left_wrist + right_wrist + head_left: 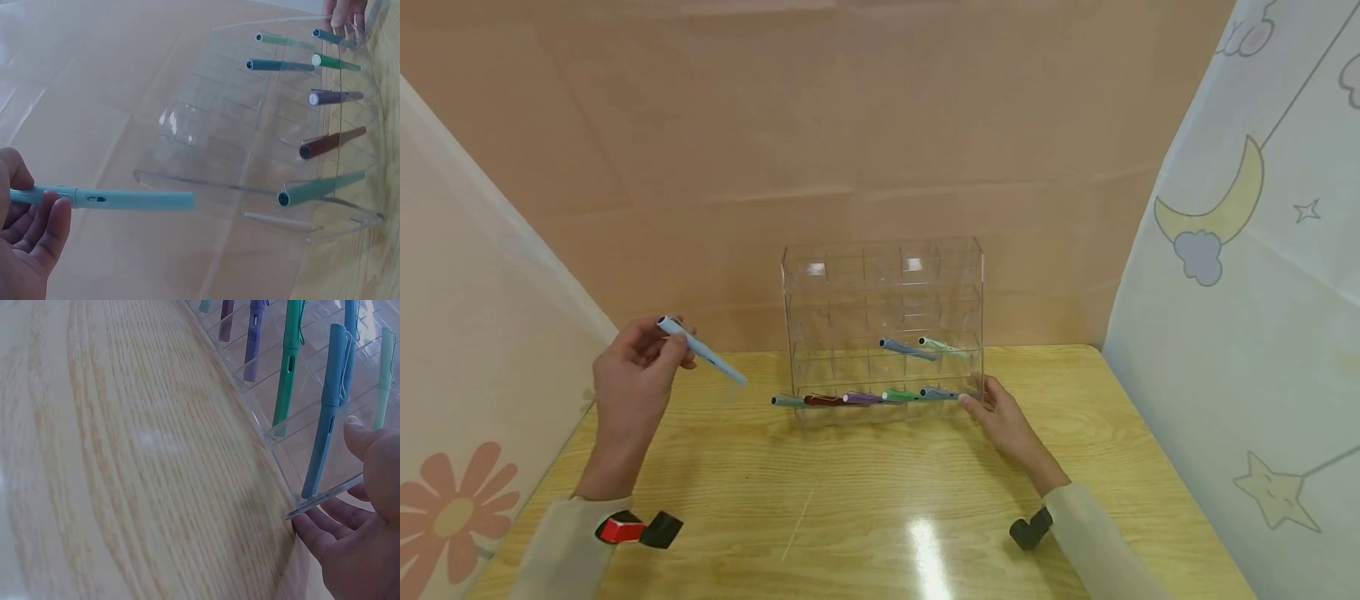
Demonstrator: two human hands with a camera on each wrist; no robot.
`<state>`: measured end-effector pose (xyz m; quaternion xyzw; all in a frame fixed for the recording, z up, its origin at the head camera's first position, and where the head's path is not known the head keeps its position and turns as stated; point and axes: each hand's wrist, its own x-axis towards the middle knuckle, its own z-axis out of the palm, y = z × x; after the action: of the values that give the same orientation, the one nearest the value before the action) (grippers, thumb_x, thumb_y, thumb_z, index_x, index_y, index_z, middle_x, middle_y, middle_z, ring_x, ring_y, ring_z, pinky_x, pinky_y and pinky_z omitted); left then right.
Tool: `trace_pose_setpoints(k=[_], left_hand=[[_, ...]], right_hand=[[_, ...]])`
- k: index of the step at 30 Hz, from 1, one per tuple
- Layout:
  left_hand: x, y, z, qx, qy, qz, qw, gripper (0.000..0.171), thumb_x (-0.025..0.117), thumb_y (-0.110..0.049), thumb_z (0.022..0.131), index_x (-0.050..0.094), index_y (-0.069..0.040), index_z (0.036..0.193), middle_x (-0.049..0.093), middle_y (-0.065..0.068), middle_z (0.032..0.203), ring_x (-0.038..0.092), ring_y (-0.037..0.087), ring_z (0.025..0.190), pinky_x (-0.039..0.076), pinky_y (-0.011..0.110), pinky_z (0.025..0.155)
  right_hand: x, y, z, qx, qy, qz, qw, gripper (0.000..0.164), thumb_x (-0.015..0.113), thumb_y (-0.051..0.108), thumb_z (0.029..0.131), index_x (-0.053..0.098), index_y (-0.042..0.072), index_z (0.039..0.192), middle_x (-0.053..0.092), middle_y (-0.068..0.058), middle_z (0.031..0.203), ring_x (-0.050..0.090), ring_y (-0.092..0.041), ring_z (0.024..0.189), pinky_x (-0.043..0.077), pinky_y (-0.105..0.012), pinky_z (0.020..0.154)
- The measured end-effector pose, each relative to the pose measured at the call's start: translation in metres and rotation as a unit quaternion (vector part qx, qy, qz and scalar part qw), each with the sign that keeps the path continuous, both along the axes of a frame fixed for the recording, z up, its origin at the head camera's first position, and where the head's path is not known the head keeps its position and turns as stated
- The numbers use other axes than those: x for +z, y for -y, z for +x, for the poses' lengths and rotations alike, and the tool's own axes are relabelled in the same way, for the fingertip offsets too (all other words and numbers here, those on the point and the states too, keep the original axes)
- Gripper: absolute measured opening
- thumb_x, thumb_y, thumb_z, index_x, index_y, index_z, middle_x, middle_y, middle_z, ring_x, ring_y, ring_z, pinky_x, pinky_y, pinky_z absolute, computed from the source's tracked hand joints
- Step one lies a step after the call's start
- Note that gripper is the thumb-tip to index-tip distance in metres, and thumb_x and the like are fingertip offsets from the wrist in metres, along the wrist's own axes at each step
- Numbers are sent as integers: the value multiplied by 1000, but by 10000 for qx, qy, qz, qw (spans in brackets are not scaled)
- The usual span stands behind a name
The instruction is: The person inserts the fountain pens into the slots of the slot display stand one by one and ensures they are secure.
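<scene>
My left hand [638, 367] pinches a light blue pen [703, 350] by its capped end, in the air left of a clear acrylic pen rack [829, 321]. In the left wrist view that pen [134, 199] points toward the rack. My right hand [1003, 417] grips the rack's lower right side, thumb in front and fingers around the side panel. Along the bottom row lie a pale green pen [786, 401], a dark red pen [823, 400], a purple pen [861, 398], a green pen [898, 396] and a blue-grey pen [938, 393]. One row up are a blue pen [906, 348] and a mint pen [942, 345].
The rack stands on a wooden table [850, 500] near its back edge, before a plain tan backdrop [850, 125]. Printed cloth panels rise at both sides, the right one with a moon [1225, 200]. Light glares off the table's front.
</scene>
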<state>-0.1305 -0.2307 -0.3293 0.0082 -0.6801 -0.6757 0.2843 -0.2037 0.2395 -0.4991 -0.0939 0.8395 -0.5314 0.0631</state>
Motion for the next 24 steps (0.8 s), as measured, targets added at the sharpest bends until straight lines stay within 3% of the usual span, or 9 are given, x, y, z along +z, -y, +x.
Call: trace_pose_setpoints(k=[4,12,17,24], left_hand=[[3,-9,0,-264,-171,-48,9995,17,67,6,99,73,-6,110,80,-1,98,75,7,74,61,18,66],[4,-29,-4,-663,-66,-316,9973,20,65,6,100,72,-8,113,81,-4,99,75,6,77,61,18,70],[1,-43,-11,-764,23,-455,9960,16,65,5,101,68,2,116,81,-6,100,74,5,80,61,18,71],[-8,-66,-26,-1007,164,-413,9939,19,65,5,100,69,-7,113,81,-7,98,74,5,79,62,19,72]], right_hand=[[-1,0,-1,-8,-35,35,10000,73,54,43,112,30,-3,163,36,-27,169,37,-52,156,35,-66,125],[-2,0,-2,-6,-37,45,10000,73,54,43,112,30,-4,163,36,-27,169,38,-52,155,35,-66,125],[-2,0,-2,-27,-37,23,10000,74,55,43,112,29,-3,163,37,-27,169,37,-52,155,35,-66,125],[-2,1,0,-33,-31,29,10000,74,54,42,112,28,-3,164,37,-27,168,39,-52,155,36,-66,124]])
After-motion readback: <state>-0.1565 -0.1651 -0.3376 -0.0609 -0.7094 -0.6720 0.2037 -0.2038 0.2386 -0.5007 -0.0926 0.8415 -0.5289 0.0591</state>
